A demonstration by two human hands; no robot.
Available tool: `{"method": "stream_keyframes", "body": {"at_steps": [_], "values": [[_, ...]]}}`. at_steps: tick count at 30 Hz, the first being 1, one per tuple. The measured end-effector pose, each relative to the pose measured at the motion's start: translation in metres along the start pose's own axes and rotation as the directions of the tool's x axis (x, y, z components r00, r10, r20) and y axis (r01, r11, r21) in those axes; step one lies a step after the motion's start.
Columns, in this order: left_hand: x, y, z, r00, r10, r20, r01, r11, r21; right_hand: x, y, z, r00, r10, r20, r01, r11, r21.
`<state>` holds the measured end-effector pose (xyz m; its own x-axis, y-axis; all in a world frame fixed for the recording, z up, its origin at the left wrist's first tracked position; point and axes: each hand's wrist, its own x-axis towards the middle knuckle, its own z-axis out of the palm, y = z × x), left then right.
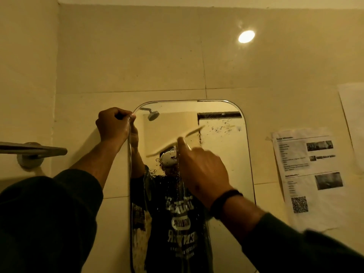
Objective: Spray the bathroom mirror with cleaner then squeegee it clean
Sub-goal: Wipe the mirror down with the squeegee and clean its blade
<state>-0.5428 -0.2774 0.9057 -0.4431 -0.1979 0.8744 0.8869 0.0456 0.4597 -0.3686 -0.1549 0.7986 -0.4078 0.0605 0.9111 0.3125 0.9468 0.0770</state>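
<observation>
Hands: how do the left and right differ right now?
The left hand grips the mirror at its upper left edge; the right hand holds the squeegee against the glass. The right wrist wears a dark band; the left is bare. Both sleeves are dark.

Bathroom: tiled wall [137, 56], wall mirror [226, 154] reflecting shower head [153, 115], towel bar [33, 149].

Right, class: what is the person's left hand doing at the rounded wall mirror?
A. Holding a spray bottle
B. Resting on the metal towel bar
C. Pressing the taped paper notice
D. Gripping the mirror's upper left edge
D: the left hand curls round the upper left edge of the rounded wall mirror.
</observation>
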Motion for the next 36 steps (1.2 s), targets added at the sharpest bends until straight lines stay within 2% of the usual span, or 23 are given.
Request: {"method": "stream_keyframes", "body": {"at_steps": [5, 13, 17, 20, 22, 26, 31, 36], "values": [[0.000, 0.000, 0.000, 1.000, -0.010, 0.011, 0.011, 1.000, -0.013, -0.052, 0.019, 0.013, 0.999, -0.027, 0.032, 0.027, 1.000, 0.007], [-0.001, -0.006, 0.005, 1.000, 0.020, -0.007, -0.020, 1.000, -0.015, 0.034, 0.011, -0.019, 0.998, 0.007, -0.059, -0.009, 0.999, -0.034], [0.001, -0.009, 0.005, 1.000, 0.025, -0.002, -0.025, 0.999, -0.030, 0.007, 0.012, -0.001, 0.999, 0.004, -0.043, -0.004, 1.000, -0.003], [0.003, -0.010, 0.003, 0.999, 0.033, 0.010, -0.032, 0.999, -0.028, -0.056, 0.015, 0.021, 0.997, -0.055, 0.057, 0.053, 0.998, 0.038], [0.003, -0.009, 0.002, 0.999, 0.029, 0.016, -0.028, 0.999, -0.035, -0.077, 0.016, 0.026, 0.995, -0.072, 0.075, 0.070, 0.997, 0.022], [0.001, -0.008, 0.004, 1.000, 0.024, 0.014, -0.024, 0.999, -0.035, -0.048, 0.004, 0.014, 0.990, -0.136, -0.021, 0.136, 0.991, -0.012], [0.001, -0.008, 0.005, 1.000, 0.006, 0.002, -0.005, 0.999, -0.034, -0.004, -0.026, 0.016, 0.936, -0.351, 0.036, 0.352, 0.936, -0.015], [0.002, -0.009, 0.004, 1.000, 0.009, 0.006, -0.008, 1.000, -0.027, -0.021, 0.005, 0.017, 0.919, -0.389, 0.068, 0.393, 0.917, -0.066]]}}
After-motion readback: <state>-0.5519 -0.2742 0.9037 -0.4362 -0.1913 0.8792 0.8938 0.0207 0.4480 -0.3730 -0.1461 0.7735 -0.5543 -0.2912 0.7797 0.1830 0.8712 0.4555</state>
